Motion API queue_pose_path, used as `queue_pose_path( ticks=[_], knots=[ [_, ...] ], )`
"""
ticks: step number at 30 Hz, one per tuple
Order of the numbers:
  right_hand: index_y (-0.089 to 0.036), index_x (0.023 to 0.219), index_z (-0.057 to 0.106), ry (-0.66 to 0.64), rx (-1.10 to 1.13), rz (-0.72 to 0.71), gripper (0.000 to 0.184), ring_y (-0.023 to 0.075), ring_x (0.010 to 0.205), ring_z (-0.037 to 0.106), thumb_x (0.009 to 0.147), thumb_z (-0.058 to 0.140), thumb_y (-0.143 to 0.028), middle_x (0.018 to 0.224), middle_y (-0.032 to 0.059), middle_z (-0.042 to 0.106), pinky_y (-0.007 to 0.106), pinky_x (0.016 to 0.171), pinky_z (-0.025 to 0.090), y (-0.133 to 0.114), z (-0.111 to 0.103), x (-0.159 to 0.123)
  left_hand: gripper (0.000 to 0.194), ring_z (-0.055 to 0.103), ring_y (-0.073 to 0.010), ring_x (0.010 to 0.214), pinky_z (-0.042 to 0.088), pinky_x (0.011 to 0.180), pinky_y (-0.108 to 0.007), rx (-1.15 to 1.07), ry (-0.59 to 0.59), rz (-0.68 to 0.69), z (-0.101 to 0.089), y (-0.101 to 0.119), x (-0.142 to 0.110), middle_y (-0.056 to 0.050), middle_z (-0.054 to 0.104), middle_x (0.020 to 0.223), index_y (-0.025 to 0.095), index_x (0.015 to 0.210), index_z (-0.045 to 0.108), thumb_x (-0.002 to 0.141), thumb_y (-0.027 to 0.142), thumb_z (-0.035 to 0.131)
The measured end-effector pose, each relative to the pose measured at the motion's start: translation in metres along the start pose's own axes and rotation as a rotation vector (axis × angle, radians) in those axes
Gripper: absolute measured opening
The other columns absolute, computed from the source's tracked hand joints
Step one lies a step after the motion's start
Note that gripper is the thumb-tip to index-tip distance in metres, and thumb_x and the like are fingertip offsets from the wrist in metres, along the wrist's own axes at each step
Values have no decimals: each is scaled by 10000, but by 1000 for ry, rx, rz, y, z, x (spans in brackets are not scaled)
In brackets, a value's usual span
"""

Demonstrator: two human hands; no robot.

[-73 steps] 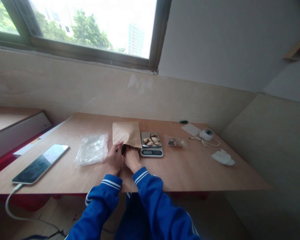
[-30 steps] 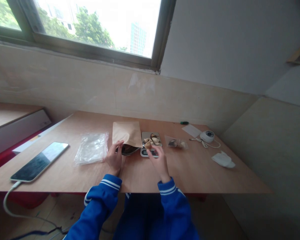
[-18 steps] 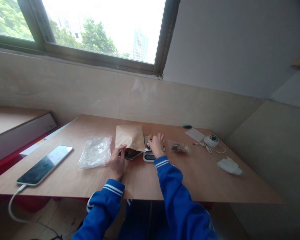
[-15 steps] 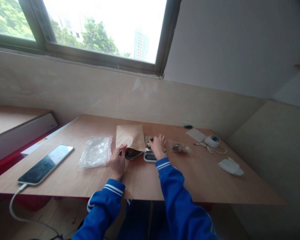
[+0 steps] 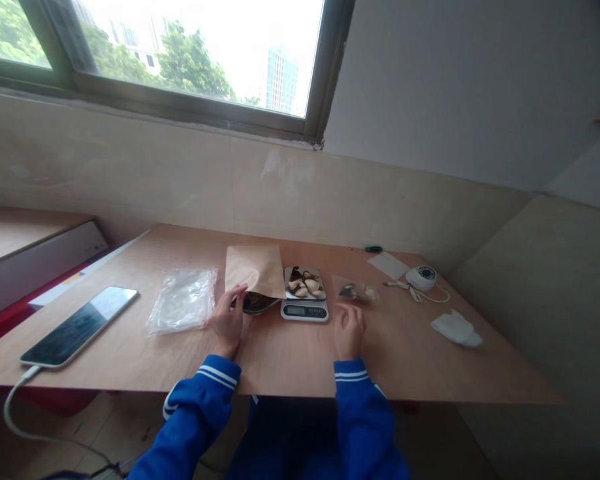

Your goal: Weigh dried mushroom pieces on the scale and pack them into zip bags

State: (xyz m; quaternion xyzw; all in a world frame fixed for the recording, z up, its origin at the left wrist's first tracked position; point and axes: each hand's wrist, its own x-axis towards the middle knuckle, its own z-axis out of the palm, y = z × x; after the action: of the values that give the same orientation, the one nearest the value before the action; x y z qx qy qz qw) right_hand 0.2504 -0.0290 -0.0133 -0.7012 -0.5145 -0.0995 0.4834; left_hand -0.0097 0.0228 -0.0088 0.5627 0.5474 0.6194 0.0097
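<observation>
Kraft paper bag [image 5: 255, 267]: my left hand [image 5: 227, 321] grips its mouth edge; my right hand [image 5: 349, 331], fingers curled closed, is beside the digital scale [image 5: 304, 312] bearing dried mushroom pieces [image 5: 306, 287].

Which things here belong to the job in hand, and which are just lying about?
Job, judging by use:
- brown paper bag at left hand
- scale
- pieces on it
- filled clear bag
- flat clear bags, probably

Lying about:
- phone
- white domed device
- white tissue
- green object
- pale sheet

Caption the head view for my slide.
Left hand holds the paper bag open beside a scale bearing dried pieces.
</observation>
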Motion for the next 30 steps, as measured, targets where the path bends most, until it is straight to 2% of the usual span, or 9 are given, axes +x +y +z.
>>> queue_pose_path(
  ticks=[4, 14, 17, 20, 23, 26, 30],
  knots=[
    [-167, 816, 645, -32, 58, 28, 264, 238, 843, 534, 804, 382, -147, 828, 98, 599, 359, 798, 416, 14, -1, -6, 207, 671, -178, 960, 529, 756, -265, 15, -5, -11, -1, 2, 0, -14, 718, 1031, 254, 970, 682, 878, 365, 533],
    [-177, 748, 654, -97, 119, 112, 269, 220, 784, 538, 779, 392, -123, 795, 82, 580, 326, 735, 433, 15, 0, -8, 207, 677, -166, 882, 514, 713, -252, 31, -5, -19, -1, 0, 0, -13, 719, 1016, 253, 956, 682, 875, 372, 533],
    [-175, 742, 654, -103, 133, 124, 278, 217, 771, 535, 780, 383, -124, 791, 81, 577, 320, 721, 428, 15, 0, -8, 211, 669, -171, 898, 505, 740, -264, 52, -14, -38, 0, -1, 1, -21, 711, 1032, 253, 980, 673, 880, 364, 524],
    [-176, 738, 649, -114, 146, 117, 272, 217, 789, 536, 780, 385, -127, 793, 77, 575, 317, 728, 425, 15, 0, -8, 218, 640, -200, 999, 490, 828, -310, 104, -17, -104, -1, -4, 4, -38, 697, 1059, 246, 1012, 657, 883, 343, 509],
    [-178, 737, 646, -120, 150, 121, 271, 216, 798, 537, 780, 383, -128, 800, 75, 578, 315, 732, 423, 15, 0, -8, 218, 551, -241, 1164, 429, 961, -395, 137, 27, -173, -2, -6, 9, -58, 681, 1089, 237, 1016, 641, 880, 316, 490],
    [-181, 734, 646, -135, 146, 133, 272, 211, 796, 537, 780, 383, -126, 798, 71, 573, 311, 734, 421, 14, 0, -8, 204, 490, -262, 1235, 295, 1074, -501, 156, 46, -190, -2, -8, 13, -74, 674, 1104, 226, 996, 627, 873, 269, 470],
    [-181, 725, 646, -139, 139, 143, 275, 214, 813, 538, 783, 383, -124, 796, 70, 568, 313, 752, 417, 13, 0, -7, 228, 447, -264, 1283, 175, 1114, -564, 187, 26, -214, 0, -9, 11, -78, 663, 1142, 224, 991, 626, 838, 195, 460]
  ],
)
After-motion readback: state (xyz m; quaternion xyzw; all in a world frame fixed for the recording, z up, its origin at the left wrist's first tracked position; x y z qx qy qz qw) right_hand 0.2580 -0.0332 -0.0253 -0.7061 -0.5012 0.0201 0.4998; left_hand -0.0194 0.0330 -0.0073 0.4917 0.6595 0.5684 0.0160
